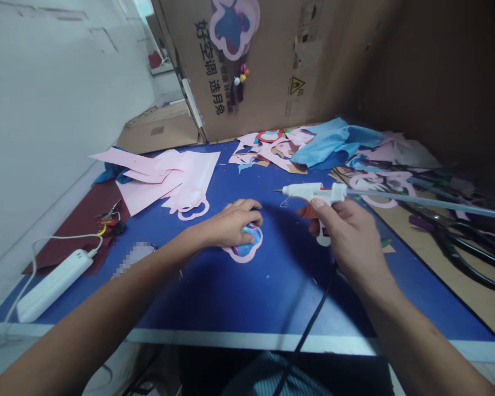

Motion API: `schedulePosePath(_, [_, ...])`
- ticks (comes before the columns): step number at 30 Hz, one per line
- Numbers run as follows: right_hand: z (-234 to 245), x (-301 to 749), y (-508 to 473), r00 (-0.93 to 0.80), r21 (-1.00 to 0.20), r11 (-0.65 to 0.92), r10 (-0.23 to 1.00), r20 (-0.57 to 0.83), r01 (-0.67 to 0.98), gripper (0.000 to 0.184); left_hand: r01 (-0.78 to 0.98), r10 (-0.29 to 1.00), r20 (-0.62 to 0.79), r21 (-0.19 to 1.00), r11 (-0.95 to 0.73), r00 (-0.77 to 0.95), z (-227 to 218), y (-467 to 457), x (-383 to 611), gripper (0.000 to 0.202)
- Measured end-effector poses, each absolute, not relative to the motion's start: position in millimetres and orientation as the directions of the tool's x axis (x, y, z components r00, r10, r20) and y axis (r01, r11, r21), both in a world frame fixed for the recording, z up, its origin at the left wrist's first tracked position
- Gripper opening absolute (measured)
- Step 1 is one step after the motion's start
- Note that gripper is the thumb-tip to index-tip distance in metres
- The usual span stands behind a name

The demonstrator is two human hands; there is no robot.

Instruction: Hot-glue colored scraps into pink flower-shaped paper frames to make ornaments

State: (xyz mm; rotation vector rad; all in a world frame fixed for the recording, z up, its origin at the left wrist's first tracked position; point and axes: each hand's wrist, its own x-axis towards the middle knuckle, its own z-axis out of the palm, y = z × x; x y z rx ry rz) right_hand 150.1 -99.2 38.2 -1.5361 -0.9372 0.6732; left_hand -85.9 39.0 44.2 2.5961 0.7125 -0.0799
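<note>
While the left hand (231, 224) presses one pink cutout (247, 246) flat mid-table, fingers curled, the right hand (346, 231) grips one glue gun (313, 192) just right; bare blue table (231, 297) lies near.

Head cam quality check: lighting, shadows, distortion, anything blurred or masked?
Head view: left side bright, right corner dim; right hand and white hot-glue gun cast a soft shadow on the blue tabletop; wide-angle stretch toward the edges; a pixelated patch sits left of the left hand.
</note>
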Motion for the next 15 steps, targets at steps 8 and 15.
schedulePosePath(8, [39,142,-90,0.473,-0.999,-0.027,0.880,-0.038,-0.030,0.041,0.553,0.683,-0.084,0.662,-0.506,0.725,44,57,-95,0.013])
schedulePosePath(15, [39,120,-46,0.404,-0.955,0.058,0.912,-0.067,-0.290,0.053,0.413,0.998,-0.033,0.911,0.008,0.055,23,97,-79,0.018])
